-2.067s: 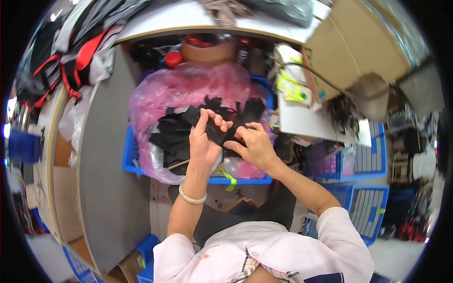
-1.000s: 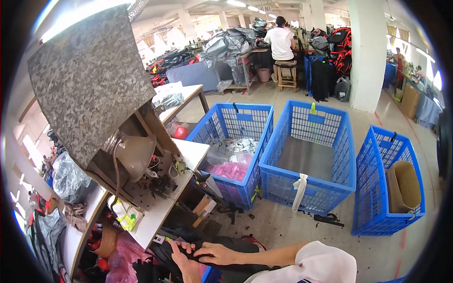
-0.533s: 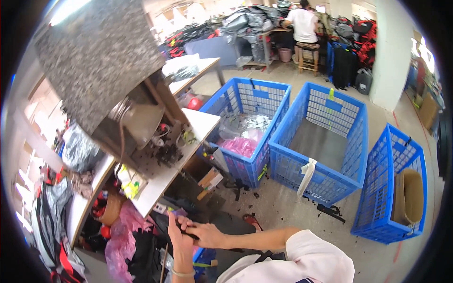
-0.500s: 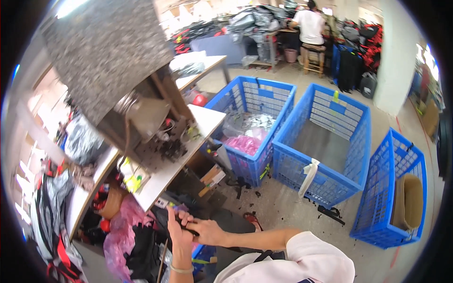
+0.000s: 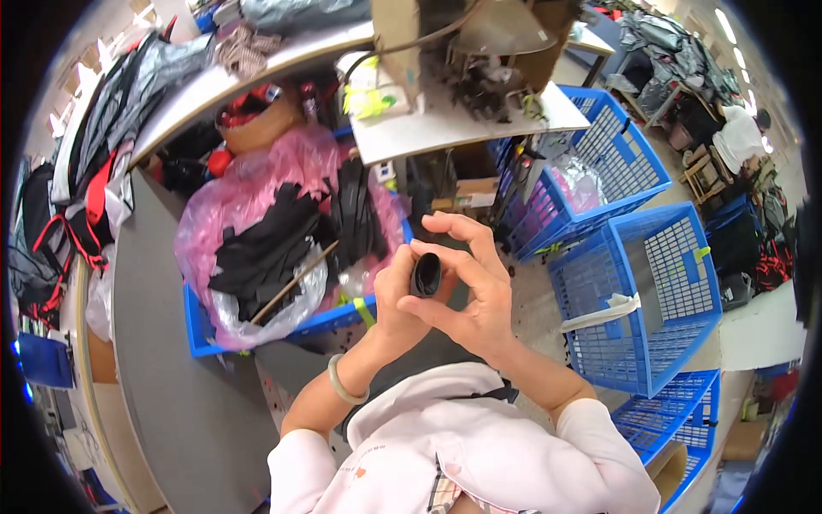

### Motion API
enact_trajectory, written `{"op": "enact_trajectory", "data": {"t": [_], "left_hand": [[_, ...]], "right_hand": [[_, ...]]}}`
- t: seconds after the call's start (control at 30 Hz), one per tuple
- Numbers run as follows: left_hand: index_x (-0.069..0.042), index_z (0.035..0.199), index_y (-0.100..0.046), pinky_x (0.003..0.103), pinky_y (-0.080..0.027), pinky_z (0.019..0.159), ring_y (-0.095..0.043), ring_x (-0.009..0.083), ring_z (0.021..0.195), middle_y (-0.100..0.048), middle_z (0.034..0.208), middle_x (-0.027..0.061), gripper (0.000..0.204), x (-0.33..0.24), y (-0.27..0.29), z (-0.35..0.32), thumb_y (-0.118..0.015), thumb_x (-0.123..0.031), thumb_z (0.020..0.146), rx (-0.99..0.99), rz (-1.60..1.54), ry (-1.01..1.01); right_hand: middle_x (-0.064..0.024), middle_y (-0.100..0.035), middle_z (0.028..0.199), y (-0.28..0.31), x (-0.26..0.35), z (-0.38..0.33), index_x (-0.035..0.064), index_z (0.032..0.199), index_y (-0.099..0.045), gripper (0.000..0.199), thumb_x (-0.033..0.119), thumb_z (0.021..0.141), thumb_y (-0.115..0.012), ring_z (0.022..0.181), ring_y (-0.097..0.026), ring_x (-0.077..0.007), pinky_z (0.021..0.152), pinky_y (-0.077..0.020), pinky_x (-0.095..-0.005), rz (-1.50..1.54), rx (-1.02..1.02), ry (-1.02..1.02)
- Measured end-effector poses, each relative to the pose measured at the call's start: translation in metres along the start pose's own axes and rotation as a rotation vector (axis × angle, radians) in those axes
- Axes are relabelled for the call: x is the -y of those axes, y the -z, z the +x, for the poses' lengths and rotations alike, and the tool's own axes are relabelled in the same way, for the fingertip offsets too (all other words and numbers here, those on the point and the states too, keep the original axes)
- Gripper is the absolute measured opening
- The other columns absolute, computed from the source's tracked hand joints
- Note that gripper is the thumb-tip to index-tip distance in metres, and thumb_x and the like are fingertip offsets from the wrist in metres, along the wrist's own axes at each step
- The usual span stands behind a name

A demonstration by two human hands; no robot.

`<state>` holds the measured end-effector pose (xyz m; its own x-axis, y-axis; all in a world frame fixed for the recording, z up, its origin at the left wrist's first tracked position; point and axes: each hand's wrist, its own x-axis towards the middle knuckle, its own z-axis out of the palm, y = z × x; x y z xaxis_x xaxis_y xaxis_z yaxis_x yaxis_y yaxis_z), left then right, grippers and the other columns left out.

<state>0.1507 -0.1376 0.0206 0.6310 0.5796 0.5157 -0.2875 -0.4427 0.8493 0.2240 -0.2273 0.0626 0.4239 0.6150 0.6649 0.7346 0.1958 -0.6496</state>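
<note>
at the far left a heap of dark bags with red trim [image 5: 73, 197] lay along the edge of a grey table [image 5: 163, 360]. beside it stood a blue crate [image 5: 282, 330] lined with a pink plastic bag [image 5: 257, 184], and black fabric pieces [image 5: 265, 248] were piled inside, with a thin wooden stick [image 5: 295, 280] lying across them. above the crate a white shelf board [image 5: 454, 124] carried a cardboard box [image 5: 407, 43] and some yellow-green bits.

in the middle, close to the person's chest, the two hands met. the left hand [image 5: 396, 295], with a pale green bangle [image 5: 344, 385] on its wrist, was curled shut around the near side of a small black rolled piece [image 5: 425, 274] (it looked like rolled strap, though i could not tell for sure). the right hand [image 5: 469, 291] gripped the same piece from the other side, thumb below and fingers [image 5: 454, 224] arched over the top, so the roll sat pinched between both hands, held above the floor just right of the crate. both forearms wore pink sleeves [image 5: 479, 454].

to the right stood empty blue mesh baskets [image 5: 651, 300], one nearer the shelf holding clear and pink plastic [image 5: 578, 184]. far off at the upper right another person in a white top [image 5: 741, 137] sat among piles of bags.
</note>
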Motion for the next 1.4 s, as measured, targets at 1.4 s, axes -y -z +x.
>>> {"op": "enact_trajectory", "data": {"t": [1.4], "left_hand": [[0.0, 0.078, -0.051, 0.033, -0.042, 0.052, -0.054, 0.0284, 0.057, -0.056, 0.067, 0.0133, 0.011, 0.107, 0.035, -0.052, -0.06, -0.006, 0.077, 0.013, 0.359, 0.603]], "right_hand": [[-0.0158, -0.06, 0.107, -0.039, -0.099, 0.038, -0.0031, 0.088, -0.06, 0.021, 0.012, 0.073, -0.058, 0.099, -0.055, -0.0203, 0.092, -0.0377, -0.0332, 0.822, 0.366, -0.919]]}}
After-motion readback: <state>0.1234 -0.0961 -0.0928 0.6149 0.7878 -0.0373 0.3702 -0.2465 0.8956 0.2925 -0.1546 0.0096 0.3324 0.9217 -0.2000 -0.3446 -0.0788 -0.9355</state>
